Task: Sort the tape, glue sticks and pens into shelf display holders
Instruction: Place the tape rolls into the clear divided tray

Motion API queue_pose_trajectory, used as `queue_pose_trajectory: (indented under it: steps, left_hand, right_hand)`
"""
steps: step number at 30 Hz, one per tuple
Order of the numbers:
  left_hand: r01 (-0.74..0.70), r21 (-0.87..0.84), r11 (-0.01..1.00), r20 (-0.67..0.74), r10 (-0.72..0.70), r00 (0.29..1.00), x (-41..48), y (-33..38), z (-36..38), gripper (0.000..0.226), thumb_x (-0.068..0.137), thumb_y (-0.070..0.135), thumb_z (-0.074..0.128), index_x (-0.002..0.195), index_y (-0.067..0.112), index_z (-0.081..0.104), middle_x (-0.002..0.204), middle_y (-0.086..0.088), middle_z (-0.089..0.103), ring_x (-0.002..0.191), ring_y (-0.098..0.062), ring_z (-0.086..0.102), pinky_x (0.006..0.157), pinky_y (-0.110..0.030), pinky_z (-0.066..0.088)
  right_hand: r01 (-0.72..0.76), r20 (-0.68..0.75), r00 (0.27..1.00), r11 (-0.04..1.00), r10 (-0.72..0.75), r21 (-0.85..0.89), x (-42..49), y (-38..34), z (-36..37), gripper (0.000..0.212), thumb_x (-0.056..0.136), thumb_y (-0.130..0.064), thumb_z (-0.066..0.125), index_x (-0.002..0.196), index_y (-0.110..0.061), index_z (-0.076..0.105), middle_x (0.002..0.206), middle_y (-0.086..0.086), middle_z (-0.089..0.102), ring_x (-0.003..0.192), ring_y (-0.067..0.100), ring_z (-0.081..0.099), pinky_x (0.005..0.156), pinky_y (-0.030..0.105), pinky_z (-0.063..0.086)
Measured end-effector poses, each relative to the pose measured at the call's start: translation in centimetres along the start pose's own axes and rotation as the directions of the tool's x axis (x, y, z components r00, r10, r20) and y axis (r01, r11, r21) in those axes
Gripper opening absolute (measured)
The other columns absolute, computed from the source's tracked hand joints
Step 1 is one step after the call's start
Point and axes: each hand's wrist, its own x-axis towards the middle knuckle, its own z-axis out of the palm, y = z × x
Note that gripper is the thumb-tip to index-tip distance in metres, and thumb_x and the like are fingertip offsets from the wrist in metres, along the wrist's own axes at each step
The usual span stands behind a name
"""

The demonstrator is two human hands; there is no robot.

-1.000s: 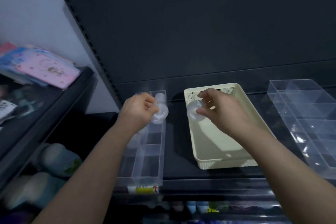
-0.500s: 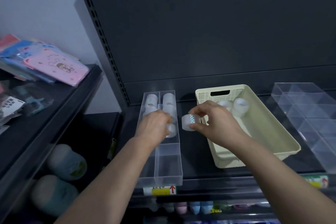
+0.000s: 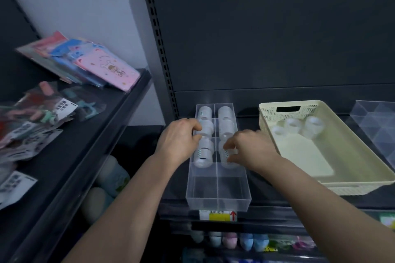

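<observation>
As the right hand (image 3: pixel 250 149) moved left, its tape roll (image 3: pixel 227 163) entered the holder (image 3: pixel 218 199).

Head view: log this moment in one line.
step: filling clear holder | left hand: grips left-column roll | right hand: pinches right-column roll | basket: holds three rolls

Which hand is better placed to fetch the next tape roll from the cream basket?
Right, probably. The right hand is at the basket-side column of the clear divided plastic holder, nearest the cream perforated plastic basket and its three clear tape rolls. The left hand is at the far column.
</observation>
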Motion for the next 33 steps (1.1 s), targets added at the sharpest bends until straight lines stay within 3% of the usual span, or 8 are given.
queue_pose_trajectory:
  steps: [3, 8, 12, 17, 26, 30, 33]
  left_hand:
    - [-0.011, -0.025, 1.000, 0.017, 0.012, 1.000, 0.0, 0.1, 0.0, 0.019, 0.089, 0.027, 0.063, 0.108, 0.024, 0.065, 0.108, 0.006, 0.065, 0.100, -0.013, 0.061, 0.082, -0.032, 0.051]
    - [-0.072, -0.051, 0.996, 0.013, 0.073, 0.997, 1.1, 1.9, 0.2, 0.016, 0.090, 0.025, 0.062, 0.105, 0.027, 0.066, 0.107, 0.007, 0.065, 0.097, -0.012, 0.061, 0.079, -0.030, 0.051]
    - [-0.114, -0.074, 0.991, 0.059, 0.118, 0.991, 2.5, 4.9, 1.4, 0.016, 0.091, 0.027, 0.061, 0.106, 0.031, 0.065, 0.105, 0.008, 0.064, 0.095, -0.009, 0.061, 0.078, -0.030, 0.052]
    - [-0.162, -0.097, 0.982, 0.128, 0.173, 0.977, 4.2, 10.4, 4.1, 0.016, 0.089, 0.029, 0.064, 0.105, 0.030, 0.066, 0.102, 0.011, 0.068, 0.098, -0.008, 0.062, 0.082, -0.030, 0.052]
    - [-0.158, -0.048, 0.986, 0.160, 0.164, 0.973, 7.2, 17.1, 8.7, 0.020, 0.089, 0.029, 0.062, 0.109, 0.029, 0.065, 0.114, 0.011, 0.065, 0.104, -0.012, 0.059, 0.086, -0.031, 0.049]
    - [-0.131, -0.025, 0.991, 0.155, 0.133, 0.979, 7.6, 18.3, 9.3, 0.022, 0.091, 0.027, 0.061, 0.113, 0.027, 0.064, 0.118, 0.010, 0.064, 0.108, -0.011, 0.058, 0.086, -0.028, 0.047]
    - [-0.104, 0.001, 0.995, 0.149, 0.103, 0.983, 7.5, 18.8, 9.4, 0.024, 0.093, 0.027, 0.059, 0.116, 0.026, 0.063, 0.119, 0.009, 0.063, 0.111, -0.011, 0.056, 0.086, -0.028, 0.046]
  right_hand:
    - [-0.017, 0.017, 1.000, 1.000, 0.017, 0.003, 0.2, -0.1, 0.0, 0.033, 0.075, -0.040, 0.069, 0.108, -0.037, 0.066, 0.111, -0.009, 0.065, 0.105, 0.017, 0.059, 0.083, 0.029, 0.041]
    - [-0.089, -0.027, 0.995, 0.972, 0.097, 0.215, -0.5, 1.4, -1.4, 0.035, 0.072, -0.041, 0.075, 0.107, -0.036, 0.068, 0.092, -0.013, 0.060, 0.094, 0.013, 0.060, 0.071, 0.026, 0.045]
    - [-0.142, -0.162, 0.973, 0.978, 0.167, 0.153, -2.0, 4.9, -2.9, 0.021, 0.080, -0.035, 0.066, 0.101, -0.036, 0.068, 0.099, -0.013, 0.068, 0.096, 0.012, 0.062, 0.072, 0.026, 0.047]
    - [-0.259, -0.178, 0.941, 0.952, 0.287, 0.164, -4.4, 11.4, -2.9, 0.020, 0.084, -0.027, 0.064, 0.102, -0.036, 0.069, 0.100, -0.017, 0.068, 0.097, 0.007, 0.061, 0.080, 0.028, 0.050]
    - [-0.383, -0.206, 0.906, 0.923, 0.370, -0.029, -5.6, 21.1, -2.3, 0.032, 0.088, -0.024, 0.058, 0.118, -0.035, 0.063, 0.112, -0.008, 0.066, 0.114, 0.017, 0.048, 0.086, 0.031, 0.038]
    - [-0.297, -0.130, 0.951, 0.945, 0.280, -0.139, -3.1, 22.7, -1.6, 0.042, 0.085, -0.017, 0.055, 0.124, -0.031, 0.058, 0.109, -0.001, 0.064, 0.115, 0.021, 0.044, 0.089, 0.034, 0.036]
    - [-0.236, -0.079, 0.972, 0.941, 0.223, -0.242, -1.5, 22.7, -1.1, 0.041, 0.084, -0.023, 0.055, 0.125, -0.026, 0.052, 0.112, -0.003, 0.062, 0.116, 0.022, 0.041, 0.089, 0.035, 0.035]
